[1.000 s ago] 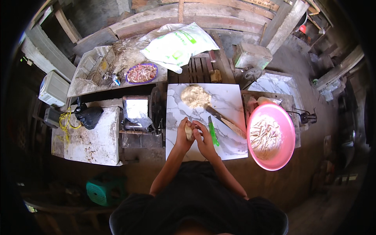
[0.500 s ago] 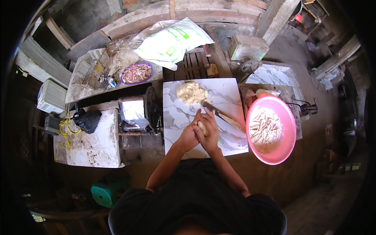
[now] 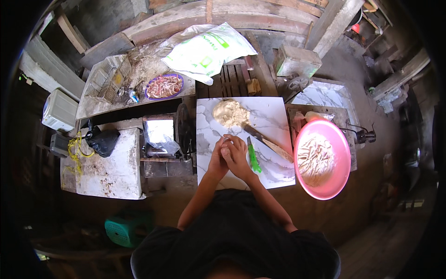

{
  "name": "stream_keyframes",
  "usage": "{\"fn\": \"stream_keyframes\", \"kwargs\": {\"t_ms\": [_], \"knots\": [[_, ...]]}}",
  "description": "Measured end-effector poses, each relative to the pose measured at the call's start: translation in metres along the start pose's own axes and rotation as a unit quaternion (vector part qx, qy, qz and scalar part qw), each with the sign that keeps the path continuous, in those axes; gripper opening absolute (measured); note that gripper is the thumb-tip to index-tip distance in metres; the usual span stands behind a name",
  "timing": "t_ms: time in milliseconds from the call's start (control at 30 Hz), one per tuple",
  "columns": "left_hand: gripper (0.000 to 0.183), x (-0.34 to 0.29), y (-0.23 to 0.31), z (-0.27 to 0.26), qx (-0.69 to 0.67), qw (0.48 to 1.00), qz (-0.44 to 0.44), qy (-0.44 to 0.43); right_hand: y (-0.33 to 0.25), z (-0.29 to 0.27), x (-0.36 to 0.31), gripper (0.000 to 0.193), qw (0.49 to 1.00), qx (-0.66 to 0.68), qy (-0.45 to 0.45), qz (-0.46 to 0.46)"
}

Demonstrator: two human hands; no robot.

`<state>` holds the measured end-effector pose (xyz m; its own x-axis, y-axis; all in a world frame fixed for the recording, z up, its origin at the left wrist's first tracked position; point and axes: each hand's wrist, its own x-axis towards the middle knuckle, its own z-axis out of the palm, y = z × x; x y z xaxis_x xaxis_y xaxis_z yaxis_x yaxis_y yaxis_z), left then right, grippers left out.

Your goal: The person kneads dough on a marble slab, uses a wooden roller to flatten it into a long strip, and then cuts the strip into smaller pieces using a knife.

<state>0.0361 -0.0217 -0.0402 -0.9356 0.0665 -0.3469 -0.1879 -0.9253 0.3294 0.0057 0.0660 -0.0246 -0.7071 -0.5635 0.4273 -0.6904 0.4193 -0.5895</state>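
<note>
Over the front of a marble-patterned board [image 3: 211, 109], my left hand [image 3: 217, 159] and my right hand [image 3: 238, 157] are pressed together, fingers closed around a piece of dough that they now hide. Just beyond them sits a larger lump of pale dough [image 3: 231, 113]. A long knife [image 3: 269, 144] lies slantwise from that lump toward the board's right edge. Beside my right hand a bright green, narrow tool [image 3: 253, 156] rests on the board; I cannot make out its kind.
At the right stands a pink basin [image 3: 344, 160] holding floury strips. A hand-cranked machine [image 3: 160, 135] is left of the board. Farther back are a purple-rimmed tray [image 3: 147, 93] of reddish strips and a white sack [image 3: 204, 53]. A black bag [image 3: 103, 142] lies at the left.
My clasped hands have shifted slightly left and toward me and closed over the dough piece, which showed between them before. The green tool, mostly covered earlier, is now exposed.
</note>
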Motion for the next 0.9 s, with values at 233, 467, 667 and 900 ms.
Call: {"fn": "stream_keyframes", "kwargs": {"t_ms": [233, 467, 667, 900], "knots": [[0.022, 0.002, -0.003, -0.027, 0.014, 0.977, 0.106, 0.184, 0.04, 0.005, -0.005, 0.03, 0.945, 0.173, -0.058, 0.27], [0.026, -0.002, -0.007, -0.04, 0.028, 0.961, 0.147, 0.234, 0.084, 0.039, 0.025, 0.045, 0.979, -0.111, -0.096, 0.14], [0.025, -0.006, -0.006, -0.044, 0.037, 0.949, 0.152, 0.273, 0.1, 0.09, 0.006, 0.037, 0.949, -0.306, -0.026, 0.077], [0.024, -0.004, 0.003, -0.049, 0.068, 0.948, 0.146, 0.274, 0.076, 0.068, -0.008, 0.015, 0.981, -0.182, -0.011, 0.067]]}}
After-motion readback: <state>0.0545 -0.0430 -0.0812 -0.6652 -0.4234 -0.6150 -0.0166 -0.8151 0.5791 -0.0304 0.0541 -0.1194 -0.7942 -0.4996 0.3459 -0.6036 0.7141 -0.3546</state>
